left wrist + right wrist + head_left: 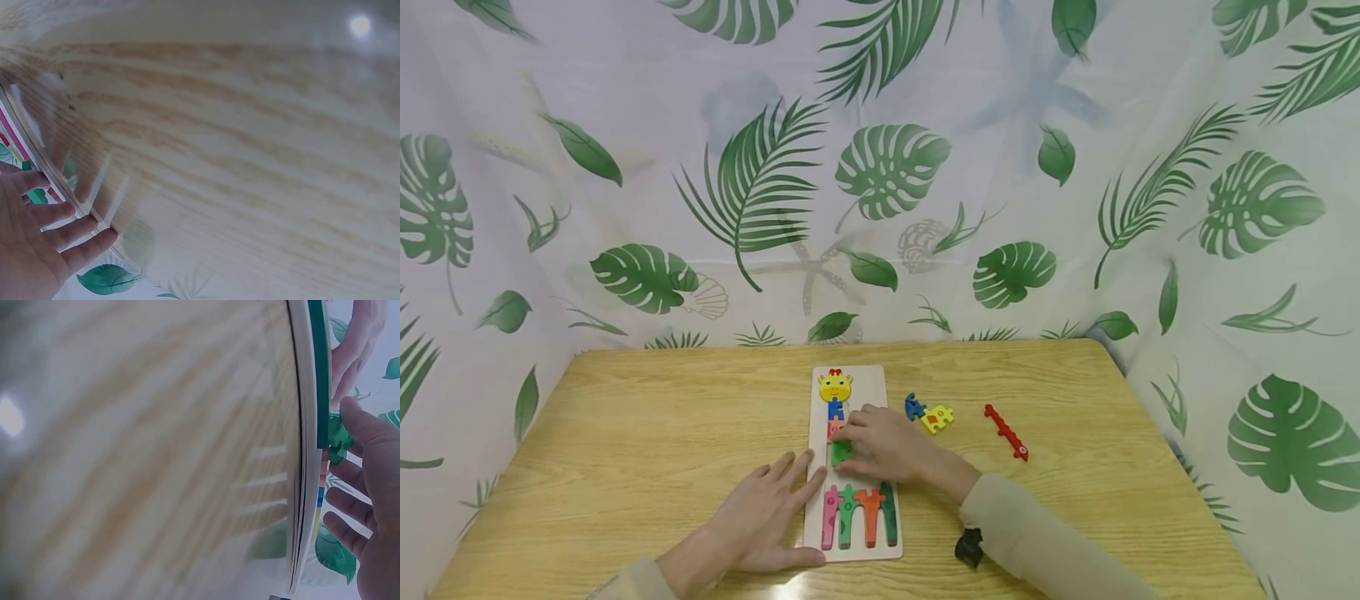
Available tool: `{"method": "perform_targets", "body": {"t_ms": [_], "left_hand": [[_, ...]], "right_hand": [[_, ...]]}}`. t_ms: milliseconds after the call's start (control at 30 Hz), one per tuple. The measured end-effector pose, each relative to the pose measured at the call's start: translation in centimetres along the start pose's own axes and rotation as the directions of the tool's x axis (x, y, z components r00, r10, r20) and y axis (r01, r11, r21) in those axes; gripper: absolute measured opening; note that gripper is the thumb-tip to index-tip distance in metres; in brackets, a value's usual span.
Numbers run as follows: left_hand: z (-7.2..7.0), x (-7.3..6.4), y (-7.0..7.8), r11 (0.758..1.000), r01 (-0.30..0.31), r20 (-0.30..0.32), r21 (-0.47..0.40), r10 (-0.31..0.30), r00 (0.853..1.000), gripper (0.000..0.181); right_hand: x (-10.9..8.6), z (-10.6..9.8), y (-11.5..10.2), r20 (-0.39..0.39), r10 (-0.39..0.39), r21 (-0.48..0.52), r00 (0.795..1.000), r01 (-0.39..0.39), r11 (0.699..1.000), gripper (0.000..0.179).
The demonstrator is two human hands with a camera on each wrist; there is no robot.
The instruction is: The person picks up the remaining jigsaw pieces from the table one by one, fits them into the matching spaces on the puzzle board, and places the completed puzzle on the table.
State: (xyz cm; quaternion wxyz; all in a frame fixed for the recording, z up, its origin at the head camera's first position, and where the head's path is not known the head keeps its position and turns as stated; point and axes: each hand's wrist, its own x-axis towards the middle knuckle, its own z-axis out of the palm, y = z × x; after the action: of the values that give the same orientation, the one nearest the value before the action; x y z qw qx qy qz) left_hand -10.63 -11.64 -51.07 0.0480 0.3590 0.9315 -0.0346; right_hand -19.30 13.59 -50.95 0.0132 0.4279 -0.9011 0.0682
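Observation:
A pale wooden puzzle board (868, 382) lies on the table and bears part of a giraffe. My right hand (891, 446) reaches over it and pinches a green puzzle piece (840, 454) between thumb and fingers; the right wrist view also shows this green piece (338, 439). Just above it sit a pink-orange neck piece, a blue neck piece (836, 409) and the yellow giraffe head (835, 386). Along the bottom stand pink, green, orange (870, 510) and dark green leg pieces. My left hand (760, 515), fingers spread, rests at the board's left edge.
To the board's right lie a blue piece (914, 407) and a yellow piece (937, 417) side by side. Farther right is a long red piece (1007, 433). A leaf-patterned cloth (880, 275) hangs behind the wooden table (662, 417).

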Motion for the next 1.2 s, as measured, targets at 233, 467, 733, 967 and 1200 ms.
{"method": "perform_targets", "body": {"t_ms": [233,467,733,967,1200], "left_hand": [[0.0,-0.1,0.1,1.000,0.002,-0.005,-0.005,-0.002,1.000,0.109],[0.0,-0.1,0.0,1.000,0.001,-0.010,-0.009,-0.001,1.000,0.109],[0.0,-0.1,0.0,1.000,-0.003,-0.016,-0.004,0.003,1.000,0.109],[0.0,-0.1,-0.1,1.000,-0.004,-0.013,-0.007,0.004,1.000,0.109],[0.0,-0.1,-0.1,1.000,-0.003,-0.002,-0.028,0.003,1.000,0.109]], "right_hand": [[0.2,0.1,-0.2,0.009,-0.001,0.000,1.000,0.001,1.000,0.045],[0.6,0.3,-0.3,0.032,0.006,-0.011,0.999,-0.006,1.000,0.046],[0.7,0.1,-0.4,0.058,0.022,0.002,0.998,-0.022,1.000,0.046],[1.0,0.1,-0.4,0.069,0.032,0.019,0.997,-0.033,0.999,0.045],[1.2,0.2,-0.4,0.078,0.025,0.005,0.997,-0.026,1.000,0.045]]}}
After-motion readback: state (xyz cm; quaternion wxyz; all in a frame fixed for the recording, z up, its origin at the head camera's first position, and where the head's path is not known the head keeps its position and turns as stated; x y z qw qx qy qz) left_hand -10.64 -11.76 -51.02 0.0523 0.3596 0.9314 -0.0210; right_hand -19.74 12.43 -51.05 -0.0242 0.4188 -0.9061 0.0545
